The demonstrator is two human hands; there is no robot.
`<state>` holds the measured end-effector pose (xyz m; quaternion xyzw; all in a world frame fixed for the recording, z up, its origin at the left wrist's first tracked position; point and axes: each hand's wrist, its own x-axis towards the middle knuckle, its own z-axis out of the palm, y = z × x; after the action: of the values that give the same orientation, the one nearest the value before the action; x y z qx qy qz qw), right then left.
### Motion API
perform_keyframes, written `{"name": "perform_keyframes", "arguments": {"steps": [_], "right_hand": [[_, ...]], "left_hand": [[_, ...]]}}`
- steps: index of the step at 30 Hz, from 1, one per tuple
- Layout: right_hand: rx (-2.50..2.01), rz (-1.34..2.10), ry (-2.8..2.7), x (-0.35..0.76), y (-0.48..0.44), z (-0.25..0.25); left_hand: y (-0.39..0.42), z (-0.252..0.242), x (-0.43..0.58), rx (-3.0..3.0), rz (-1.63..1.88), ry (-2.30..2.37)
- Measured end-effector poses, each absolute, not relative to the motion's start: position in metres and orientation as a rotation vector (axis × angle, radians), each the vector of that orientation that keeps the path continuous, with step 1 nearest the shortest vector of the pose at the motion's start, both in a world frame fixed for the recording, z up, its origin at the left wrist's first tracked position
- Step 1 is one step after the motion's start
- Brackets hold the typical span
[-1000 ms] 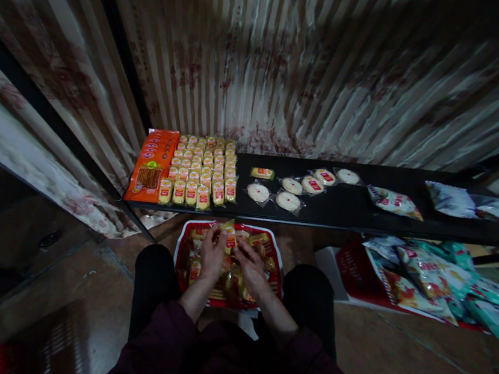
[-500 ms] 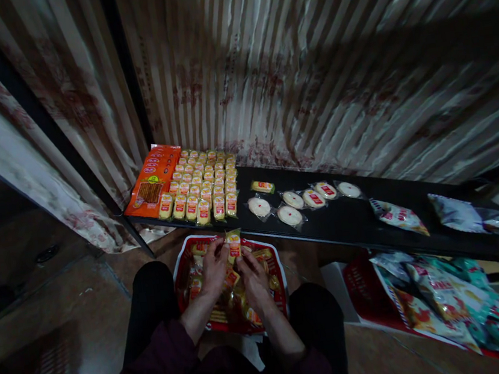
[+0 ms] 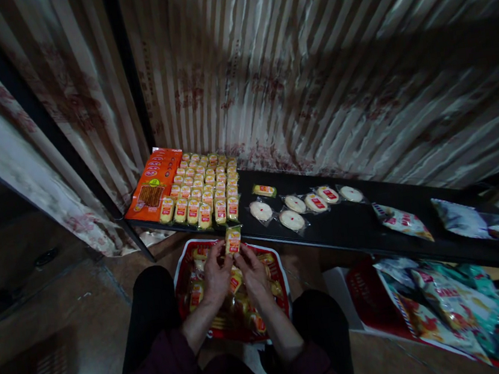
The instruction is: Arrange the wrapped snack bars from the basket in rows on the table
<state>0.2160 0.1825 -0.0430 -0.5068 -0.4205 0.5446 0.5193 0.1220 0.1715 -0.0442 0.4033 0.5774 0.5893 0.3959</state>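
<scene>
Between them, my left hand (image 3: 216, 279) and my right hand (image 3: 253, 274) grip one small wrapped snack cake (image 3: 233, 241) with a yellow wrapper and a red-and-white label. It stands upright, its top near the front edge of the black shelf (image 3: 267, 226). Both hands are closed at its lower sides, over a red basket (image 3: 279, 268) with a white rim. Several more yellow packets (image 3: 196, 295) lie inside the basket, partly hidden by my hands and forearms. Just beyond, tight rows of the same wrapped cakes (image 3: 205, 192) fill the left part of the shelf.
An orange snack bag (image 3: 152, 190) lies at the shelf's left end. Several round white wrapped biscuits (image 3: 292, 220) and one yellow packet (image 3: 264, 190) lie farther right, then larger bags (image 3: 402, 223). Below, a red-and-white box (image 3: 365, 294) holds green and white bags. A dark post (image 3: 128, 68) stands at left.
Both hands have lifted the wrapped cake slightly forward, toward the shelf's front edge. The camera view has shifted a little, so the shelf sits slightly lower.
</scene>
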Motion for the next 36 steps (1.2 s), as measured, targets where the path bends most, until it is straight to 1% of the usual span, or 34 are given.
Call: {"name": "perform_keyframes", "arguments": {"steps": [6,17,23,31,36], "right_hand": [[-1.215,1.301,-1.086,0.214,0.189,-0.043],[-1.243,1.241,-1.142,0.217,0.189,-0.047],[-1.295,1.197,-1.196,0.227,0.193,-0.034],[-1.283,1.164,-1.284,0.240,0.208,-0.035],[-1.316,1.138,-1.341,0.250,0.218,-0.022]], "left_hand": [[0.175,-0.048,0.119,1.027,1.547,1.479],[0.172,-0.056,0.120,1.062,1.508,1.493],[0.178,-0.048,0.128,1.057,1.492,1.511],[0.192,-0.039,0.135,1.098,1.449,1.461],[0.204,-0.028,0.142,1.066,1.428,1.430]]}}
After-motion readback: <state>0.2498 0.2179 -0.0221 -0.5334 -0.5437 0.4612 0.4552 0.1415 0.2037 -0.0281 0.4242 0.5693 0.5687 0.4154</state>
